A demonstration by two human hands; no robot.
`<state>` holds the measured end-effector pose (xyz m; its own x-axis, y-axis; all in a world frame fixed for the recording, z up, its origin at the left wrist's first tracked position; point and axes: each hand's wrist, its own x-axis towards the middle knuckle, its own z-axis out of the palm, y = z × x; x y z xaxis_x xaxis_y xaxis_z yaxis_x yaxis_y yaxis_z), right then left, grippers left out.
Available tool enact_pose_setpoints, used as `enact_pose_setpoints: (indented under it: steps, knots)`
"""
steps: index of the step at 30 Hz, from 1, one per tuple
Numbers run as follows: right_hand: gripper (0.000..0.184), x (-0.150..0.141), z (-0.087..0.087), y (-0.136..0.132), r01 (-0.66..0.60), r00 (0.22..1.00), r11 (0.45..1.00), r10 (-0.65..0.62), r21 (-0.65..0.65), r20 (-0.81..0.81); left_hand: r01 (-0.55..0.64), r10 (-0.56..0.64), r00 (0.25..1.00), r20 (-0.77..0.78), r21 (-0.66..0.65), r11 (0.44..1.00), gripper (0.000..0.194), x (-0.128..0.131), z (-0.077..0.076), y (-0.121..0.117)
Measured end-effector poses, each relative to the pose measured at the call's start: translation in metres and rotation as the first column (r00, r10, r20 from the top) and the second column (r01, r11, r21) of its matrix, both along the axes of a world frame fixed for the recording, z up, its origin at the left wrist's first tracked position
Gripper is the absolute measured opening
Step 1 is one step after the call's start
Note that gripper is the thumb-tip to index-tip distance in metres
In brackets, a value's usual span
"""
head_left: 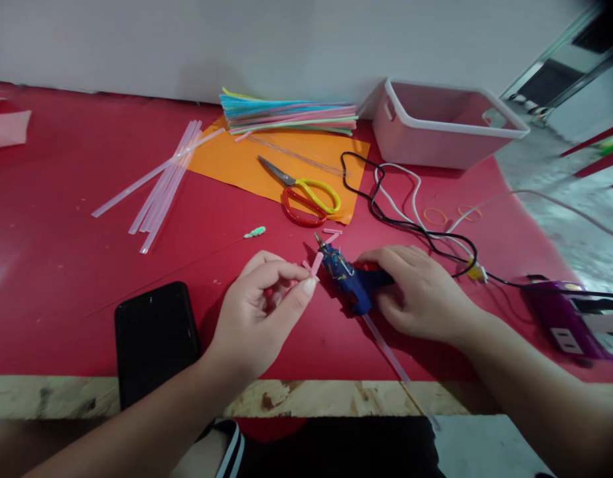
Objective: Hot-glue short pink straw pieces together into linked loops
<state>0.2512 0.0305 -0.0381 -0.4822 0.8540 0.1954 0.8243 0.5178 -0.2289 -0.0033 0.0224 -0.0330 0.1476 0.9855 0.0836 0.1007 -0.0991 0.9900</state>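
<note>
**Pink strip pinched beside glue gun**

Pinches a short pink strip [317, 263] narrowly between thumb and finger of the left hand [257, 315], apparently to leave its upper end exposed. Grips the blue glue gun [353, 285] by its handle in the right hand [420, 292], probably for steady aim. Has scissors [287, 179] just beyond, seemingly for easy reach.

Left hand [267, 312] pinching, thumb against index finger, right hand [418, 289] curled, both forearms angled inward
</note>
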Motion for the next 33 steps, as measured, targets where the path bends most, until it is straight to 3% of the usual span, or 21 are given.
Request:
enact_pose_setpoints:
  steps: [2, 5, 8, 11, 18, 28, 33]
  knots:
    - [0.043, -0.001, 0.003, -0.001, 0.002, 1.000, 0.999, -0.001, 0.047, -0.022, -0.004, 0.005, 0.999, -0.046, 0.026, 1.000, 0.005, 0.001, -0.001, 0.000]
    - [0.026, -0.002, 0.008, -0.006, 0.032, 0.975, 0.980, 0.013, 0.197, -0.222, 0.054, -0.033, 0.984, -0.172, 0.115, 0.992, 0.008, 0.000, -0.002, -0.002]
    - [0.017, -0.008, 0.012, -0.010, -0.004, 0.899, 0.989, 0.069, 0.150, -0.432, 0.164, -0.064, 0.941, -0.331, 0.284, 0.945, 0.011, 0.000, -0.005, -0.006]
    - [0.012, -0.016, 0.013, -0.012, -0.091, 0.868, 0.992, 0.122, 0.087, -0.482, 0.249, -0.080, 0.905, -0.418, 0.369, 0.896, 0.012, 0.000, -0.007, -0.009]
    - [0.009, -0.022, 0.011, -0.011, -0.178, 0.868, 0.976, 0.215, 0.123, -0.448, 0.350, -0.184, 0.864, -0.469, 0.297, 0.889, 0.013, 0.001, -0.005, -0.009]
    - [0.007, -0.022, 0.010, -0.011, -0.234, 0.850, 0.969, 0.241, 0.074, -0.469, 0.385, -0.197, 0.828, -0.524, 0.276, 0.881, 0.016, 0.002, -0.008, -0.010]
    - [0.006, -0.022, 0.008, -0.010, -0.224, 0.857, 0.971, 0.237, 0.084, -0.458, 0.361, -0.198, 0.849, -0.491, 0.263, 0.895, 0.014, 0.002, -0.007, -0.010]
